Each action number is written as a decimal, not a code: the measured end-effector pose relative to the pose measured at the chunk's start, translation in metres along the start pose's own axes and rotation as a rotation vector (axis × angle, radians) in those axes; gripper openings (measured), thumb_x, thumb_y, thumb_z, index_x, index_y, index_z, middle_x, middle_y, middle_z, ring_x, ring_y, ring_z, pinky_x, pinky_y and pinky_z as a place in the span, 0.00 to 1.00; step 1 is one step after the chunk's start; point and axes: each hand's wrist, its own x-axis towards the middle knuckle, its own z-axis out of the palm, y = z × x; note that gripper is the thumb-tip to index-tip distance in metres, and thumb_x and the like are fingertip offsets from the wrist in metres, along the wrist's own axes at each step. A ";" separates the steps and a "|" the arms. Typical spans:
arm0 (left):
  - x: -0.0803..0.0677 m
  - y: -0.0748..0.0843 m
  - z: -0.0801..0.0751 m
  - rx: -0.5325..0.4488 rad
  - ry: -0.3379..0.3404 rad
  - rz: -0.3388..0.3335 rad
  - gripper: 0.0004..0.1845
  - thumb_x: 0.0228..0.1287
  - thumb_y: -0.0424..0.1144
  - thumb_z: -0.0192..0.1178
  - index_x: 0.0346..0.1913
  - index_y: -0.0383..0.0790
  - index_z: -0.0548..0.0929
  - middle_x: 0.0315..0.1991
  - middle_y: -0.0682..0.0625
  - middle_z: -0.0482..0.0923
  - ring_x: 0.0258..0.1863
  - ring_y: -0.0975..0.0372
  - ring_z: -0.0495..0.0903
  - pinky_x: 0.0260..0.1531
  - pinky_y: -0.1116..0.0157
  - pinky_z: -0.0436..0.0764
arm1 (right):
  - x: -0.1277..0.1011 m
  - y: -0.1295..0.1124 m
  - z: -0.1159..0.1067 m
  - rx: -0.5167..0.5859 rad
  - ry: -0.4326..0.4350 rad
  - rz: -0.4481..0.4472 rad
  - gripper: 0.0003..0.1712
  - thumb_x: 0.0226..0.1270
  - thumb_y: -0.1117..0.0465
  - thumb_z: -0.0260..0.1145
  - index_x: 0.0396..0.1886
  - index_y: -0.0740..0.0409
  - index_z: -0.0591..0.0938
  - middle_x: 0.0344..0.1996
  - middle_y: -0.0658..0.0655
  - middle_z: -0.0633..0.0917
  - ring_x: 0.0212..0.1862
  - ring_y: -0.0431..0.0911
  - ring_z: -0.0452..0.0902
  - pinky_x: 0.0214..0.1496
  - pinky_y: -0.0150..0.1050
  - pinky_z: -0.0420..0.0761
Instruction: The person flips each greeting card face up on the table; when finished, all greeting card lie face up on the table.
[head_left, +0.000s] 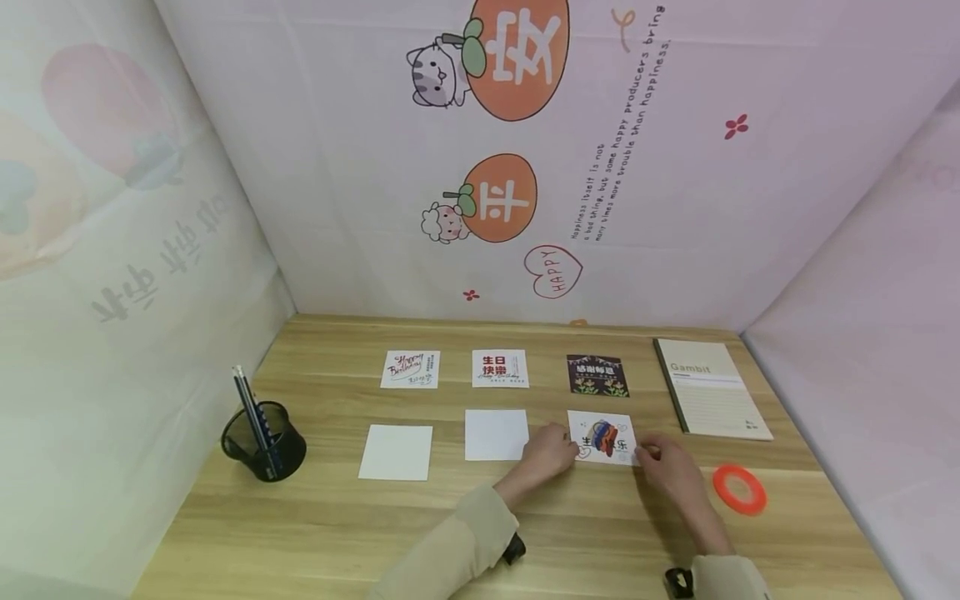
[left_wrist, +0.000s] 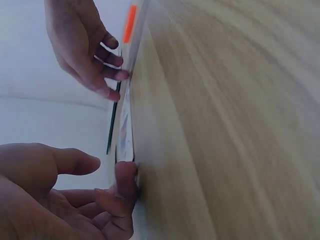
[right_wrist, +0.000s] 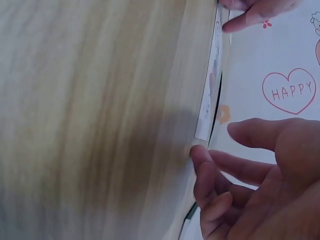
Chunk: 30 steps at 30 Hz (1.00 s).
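**Both hands at the colourful card, front row right**

Colourful greeting card (head_left: 604, 437) lay flat on the wooden worktop (head_left: 337, 525), rightmost of the front row, directly below the dark card (head_left: 597, 375). Left hand (head_left: 549, 454) sat at its left edge, fingertips touching the card's edge; fingers loosely curled, not wrapped round anything. Right hand (head_left: 670, 468) sat at the card's right edge, fingertips on or right at the corner; relaxed, fingers spread a bit, no real grip visible. Left wrist view showed the left hand (left_wrist: 60, 195) w/ a fingertip pressed against the card edge (left_wrist: 126, 131), card still flat on the wood. Right wrist view: right hand (right_wrist: 255, 185) half open, one fingertip at the card's near corner (right_wrist: 206, 117).

Rest of worktop: 2 blank white cards, one (head_left: 396, 452) at left, one (head_left: 496, 434) in the middle, just beside the left hand. Back row: "Happy Birthday" card (head_left: 409, 369), red-lettered card (head_left: 499, 368), then the dark one. "Gambit" notebook (head_left: 709, 387) at back right. Orange ring (head_left: 739, 488) near the right hand, apart from it. Black mesh pen cup (head_left: 264, 442) w/ pencils at far left.
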 end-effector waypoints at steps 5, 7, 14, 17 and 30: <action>-0.009 -0.007 -0.017 0.065 0.044 0.035 0.07 0.60 0.35 0.56 0.31 0.37 0.83 0.22 0.51 0.79 0.14 0.63 0.70 0.14 0.66 0.70 | -0.001 -0.004 -0.002 -0.061 0.006 0.030 0.23 0.70 0.58 0.56 0.56 0.72 0.74 0.44 0.71 0.81 0.39 0.56 0.79 0.37 0.50 0.79; -0.014 -0.008 -0.025 0.091 0.062 0.054 0.12 0.61 0.36 0.56 0.44 0.34 0.84 0.33 0.47 0.84 0.20 0.59 0.77 0.20 0.62 0.77 | -0.002 -0.007 -0.001 -0.057 0.031 0.004 0.23 0.69 0.58 0.56 0.56 0.72 0.75 0.41 0.69 0.82 0.37 0.55 0.79 0.36 0.49 0.79; -0.036 -0.015 -0.055 0.216 0.173 0.109 0.14 0.65 0.37 0.55 0.50 0.36 0.83 0.38 0.47 0.83 0.35 0.57 0.81 0.29 0.61 0.80 | -0.001 -0.030 0.007 -0.004 0.127 -0.113 0.20 0.68 0.59 0.58 0.52 0.69 0.79 0.32 0.61 0.84 0.32 0.50 0.77 0.32 0.44 0.75; -0.047 -0.024 -0.066 0.277 0.226 0.125 0.14 0.66 0.38 0.56 0.50 0.38 0.83 0.36 0.49 0.80 0.35 0.58 0.78 0.28 0.64 0.78 | 0.001 -0.040 0.012 0.019 0.150 -0.142 0.18 0.69 0.59 0.59 0.51 0.68 0.80 0.30 0.58 0.84 0.29 0.47 0.76 0.29 0.41 0.73; -0.074 -0.068 -0.079 0.379 0.253 0.096 0.31 0.50 0.38 0.73 0.58 0.33 0.76 0.59 0.33 0.69 0.61 0.38 0.65 0.53 0.43 0.73 | 0.003 -0.083 0.049 0.120 0.144 -0.259 0.15 0.67 0.63 0.61 0.48 0.68 0.82 0.36 0.61 0.84 0.38 0.52 0.80 0.41 0.48 0.78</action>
